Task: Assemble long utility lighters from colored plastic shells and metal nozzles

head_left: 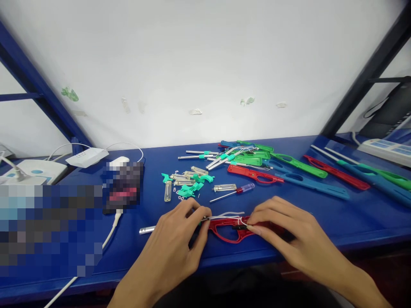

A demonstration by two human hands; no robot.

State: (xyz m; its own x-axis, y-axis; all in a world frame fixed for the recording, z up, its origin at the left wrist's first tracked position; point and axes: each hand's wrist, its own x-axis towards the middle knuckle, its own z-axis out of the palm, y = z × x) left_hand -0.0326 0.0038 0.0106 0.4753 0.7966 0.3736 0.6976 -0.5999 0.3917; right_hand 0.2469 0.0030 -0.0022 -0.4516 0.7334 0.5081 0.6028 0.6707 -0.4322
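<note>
A red plastic handle shell [228, 229] with a trigger loop lies near the front edge of the blue table [369, 218]. My left hand [180, 239] pinches its left end, where a metal tube [147, 230] sticks out to the left. The fingers of my right hand [285, 231] press on the shell's right part, beside thin white wires [231, 215] running along its top. Both hands are closed on the piece.
Behind my hands lie a small screwdriver [231, 192], teal plastic bits and clear tubes [188, 182], and a pile of red, green and blue shells with metal rods [257, 164]. A white cable [109, 237] runs front left. A power strip [385, 150] sits far right.
</note>
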